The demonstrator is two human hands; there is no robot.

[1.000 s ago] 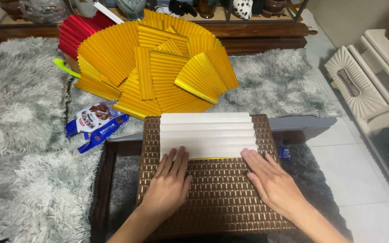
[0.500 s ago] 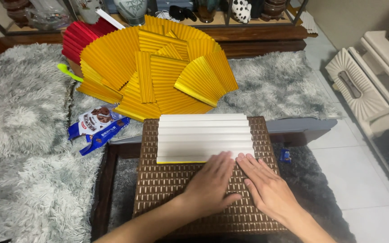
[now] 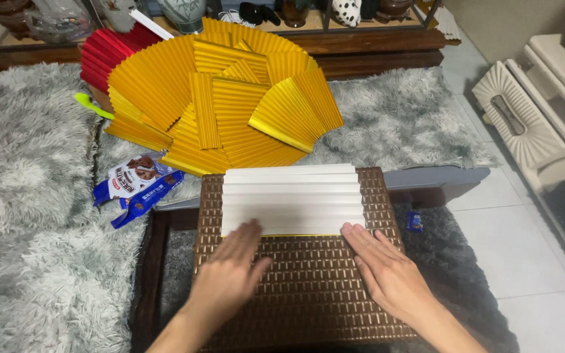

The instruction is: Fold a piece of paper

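Living-room floor, grey shag rugs (image 3: 27, 163) to either side, pale tiles (image 3: 524, 242) at right. Nearest the camera, a brown woven mat (image 3: 308, 287) on a low dark table (image 3: 148, 274). Flat on the mat, two bare hands, palms down, fingers spread, nothing gripped. Left hand (image 3: 227, 281) with fingertips reaching the lower left edge of a white pleated sheet (image 3: 292, 199); right hand (image 3: 387, 271) with fingertips touching the sheet's lower right corner. Sheet folded into long horizontal pleats, lying across the far half of the mat, a thin yellow edge showing along its near side. Small blue wrapper (image 3: 414, 222) on the dark rug just right of the mat. Left of the mat, on the rug, blue and white snack packets (image 3: 135, 183). Beyond the sheet, a heap of yellow paper fans (image 3: 217, 111), opened and overlapping, some still folded into strips. Red fans (image 3: 109, 55) behind the heap at far left, a green handle (image 3: 93, 106) poking out beside them. Farther back, a wooden shelf (image 3: 374, 39) with jars and ornaments. At far right, a cream plastic stool (image 3: 518, 117) tipped on the tiles.
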